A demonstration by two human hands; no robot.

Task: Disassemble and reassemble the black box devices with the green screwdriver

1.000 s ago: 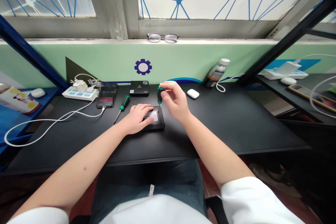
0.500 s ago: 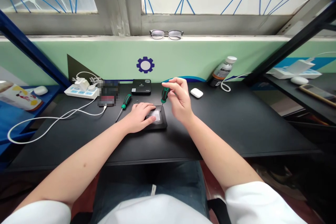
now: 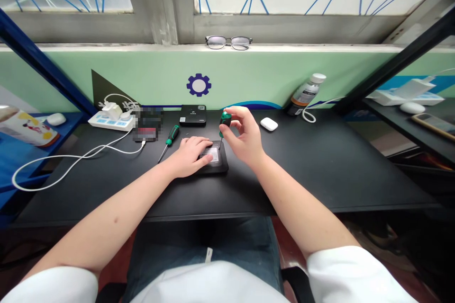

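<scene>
A flat black device with a pale label, which looks like a drive in its case (image 3: 223, 166), lies on the black desk. My left hand (image 3: 190, 156) rests over its left part, fingers stretched out and thumb across the label. In my right hand (image 3: 245, 135) is a green-and-black screwdriver (image 3: 225, 118), its handle pinched between thumb and fingers. The shaft points down to the device's upper right area; whether the tip sits in a screw I cannot tell. A second green-and-black screwdriver (image 3: 172, 135) lies left of my left hand.
Behind the device are a black box (image 3: 192, 115) and a white earphone case (image 3: 269, 124). At the left stand a power strip (image 3: 113, 121) and a looping white cable (image 3: 78, 157). A bottle (image 3: 306, 94) leans at the back right. Glasses (image 3: 228, 42) lie on the sill.
My right-hand fingers have shifted on the screwdriver handle, from a forefinger stretched over its top to a pinch at its side. My left hand stays on the device. The view has shifted slightly.
</scene>
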